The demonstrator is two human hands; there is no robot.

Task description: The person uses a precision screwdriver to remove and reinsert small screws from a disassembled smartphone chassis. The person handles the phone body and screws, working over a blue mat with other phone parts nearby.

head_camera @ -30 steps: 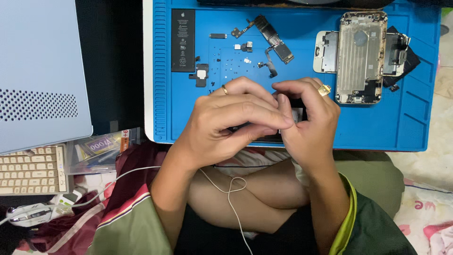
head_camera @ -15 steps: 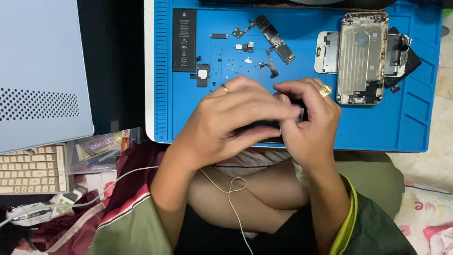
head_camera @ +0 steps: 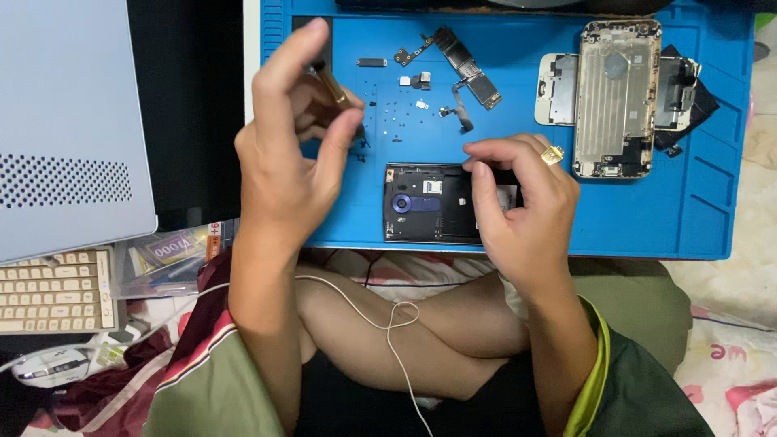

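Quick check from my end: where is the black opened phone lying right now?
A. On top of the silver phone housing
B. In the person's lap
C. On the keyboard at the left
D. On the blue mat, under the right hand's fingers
D: the black opened phone lies flat near the front edge of the blue mat, with the right hand resting on its right end; the silver phone housing lies apart, farther back.

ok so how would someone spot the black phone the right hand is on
Start at the blue work mat. Along its near edge lies the open black phone body under the right hand. Unlike the pale metal phone shell farther back, it is dark, with a round blue part.
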